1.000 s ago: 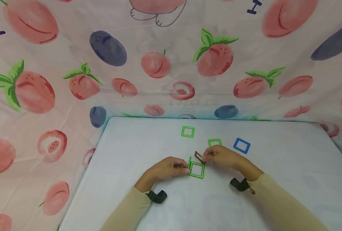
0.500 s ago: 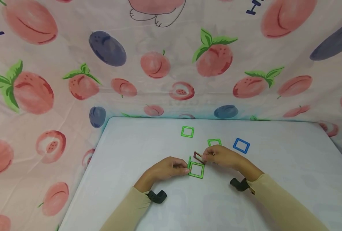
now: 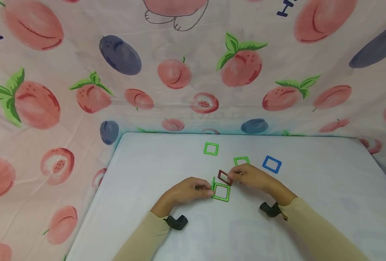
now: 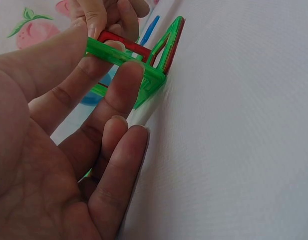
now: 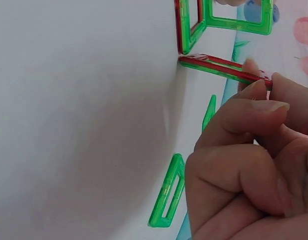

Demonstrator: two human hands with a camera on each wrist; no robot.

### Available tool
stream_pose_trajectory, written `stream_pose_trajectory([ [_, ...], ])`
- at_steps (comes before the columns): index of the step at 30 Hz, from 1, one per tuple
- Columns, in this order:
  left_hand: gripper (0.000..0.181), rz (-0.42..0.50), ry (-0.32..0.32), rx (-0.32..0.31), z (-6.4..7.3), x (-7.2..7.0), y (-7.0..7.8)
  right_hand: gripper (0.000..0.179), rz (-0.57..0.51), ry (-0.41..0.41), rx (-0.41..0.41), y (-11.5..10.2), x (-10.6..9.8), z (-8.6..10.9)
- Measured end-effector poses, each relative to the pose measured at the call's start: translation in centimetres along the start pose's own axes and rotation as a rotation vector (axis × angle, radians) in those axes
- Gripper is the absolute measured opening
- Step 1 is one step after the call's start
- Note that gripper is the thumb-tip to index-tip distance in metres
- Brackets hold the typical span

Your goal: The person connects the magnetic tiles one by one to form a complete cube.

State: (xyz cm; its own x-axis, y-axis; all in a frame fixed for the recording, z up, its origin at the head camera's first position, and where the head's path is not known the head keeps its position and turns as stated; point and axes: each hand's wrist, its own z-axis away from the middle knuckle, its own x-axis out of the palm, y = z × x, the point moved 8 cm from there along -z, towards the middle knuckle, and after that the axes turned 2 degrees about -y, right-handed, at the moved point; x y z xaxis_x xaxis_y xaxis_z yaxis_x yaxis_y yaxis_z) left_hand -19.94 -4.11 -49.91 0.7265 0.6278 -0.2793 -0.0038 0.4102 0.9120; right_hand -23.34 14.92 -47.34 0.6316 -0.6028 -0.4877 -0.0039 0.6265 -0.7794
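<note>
Square frame-shaped magnetic tiles are between my hands. A green tile lies flat [image 3: 221, 199] on the white table. At its left edge my left hand [image 3: 189, 190] pinches a second green tile [image 3: 213, 183] that stands upright, thumb on one side and fingertips on the other in the left wrist view. My right hand [image 3: 253, 177] pinches a red tile [image 3: 224, 181] between thumb and fingers, tilted at the flat tile's far edge. In the right wrist view this red tile [image 5: 218, 69] shows green along its lower edge, and its near corner is right at the flat tile's corner.
Farther back on the table lie a green tile [image 3: 211, 144], another green tile [image 3: 241, 158] partly hidden behind my right hand, and a blue tile [image 3: 270, 169] to the right. A fruit-printed cloth [image 3: 179, 43] hangs along the table's back edge and left side.
The red tile has turned in my right hand, so that more of its square opening shows. Both hands have stayed almost in place, and the green tiles keep their arrangement.
</note>
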Motion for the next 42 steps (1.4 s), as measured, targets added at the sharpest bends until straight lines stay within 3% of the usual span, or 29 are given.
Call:
stream_pose_trajectory([
  [8, 0.014, 0.000, 0.002, 0.003, -0.05, -0.03, -0.10, 0.026, 0.073, 0.017, -0.097, -0.39, 0.21, 0.01],
  [42, 0.018, -0.010, 0.009, 0.015, -0.15, 0.06, -0.01, 0.024, 0.146, 0.068, -0.129, -0.59, 0.36, 0.20],
])
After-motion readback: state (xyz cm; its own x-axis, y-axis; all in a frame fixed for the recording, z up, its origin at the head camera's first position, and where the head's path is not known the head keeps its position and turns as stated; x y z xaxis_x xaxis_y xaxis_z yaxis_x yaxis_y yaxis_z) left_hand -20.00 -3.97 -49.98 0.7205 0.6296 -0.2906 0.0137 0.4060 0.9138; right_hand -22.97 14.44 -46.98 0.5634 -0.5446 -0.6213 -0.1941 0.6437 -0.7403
